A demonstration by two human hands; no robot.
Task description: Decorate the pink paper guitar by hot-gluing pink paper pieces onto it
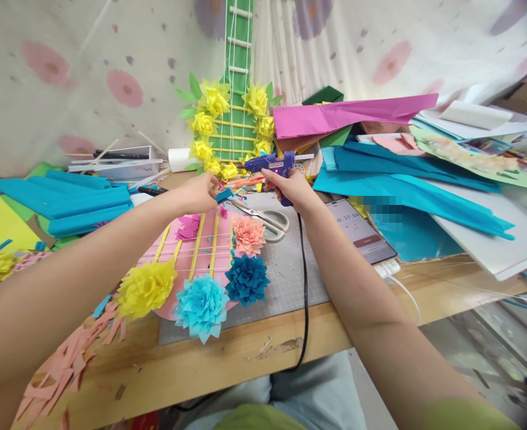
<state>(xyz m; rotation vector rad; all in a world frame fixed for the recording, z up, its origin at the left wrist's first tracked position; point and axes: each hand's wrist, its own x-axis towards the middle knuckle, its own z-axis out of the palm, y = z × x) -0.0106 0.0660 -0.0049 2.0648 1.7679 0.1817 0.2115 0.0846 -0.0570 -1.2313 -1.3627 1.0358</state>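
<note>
My right hand [291, 187] is closed round a blue glue gun [273, 162], whose nozzle points left toward a small teal paper piece [223, 195]. My left hand [199, 192] pinches that piece just above a pink card guitar body [189, 254] with yellow sticks and strings. Paper flowers sit on the guitar: yellow [146, 288], light blue [201, 306], dark blue [247, 279], peach [248, 235] and magenta [188, 227]. The gun's black cord [305, 286] runs down over the table edge.
Scissors [267, 220] lie on a grey cutting mat [290, 272]. A phone [360, 230] rests right of them. A green guitar with yellow flowers [236, 113] stands behind. Blue paper stacks [75, 200] lie left; coloured sheets [402, 173] are piled right. Pink scraps [73, 358] litter the wooden table.
</note>
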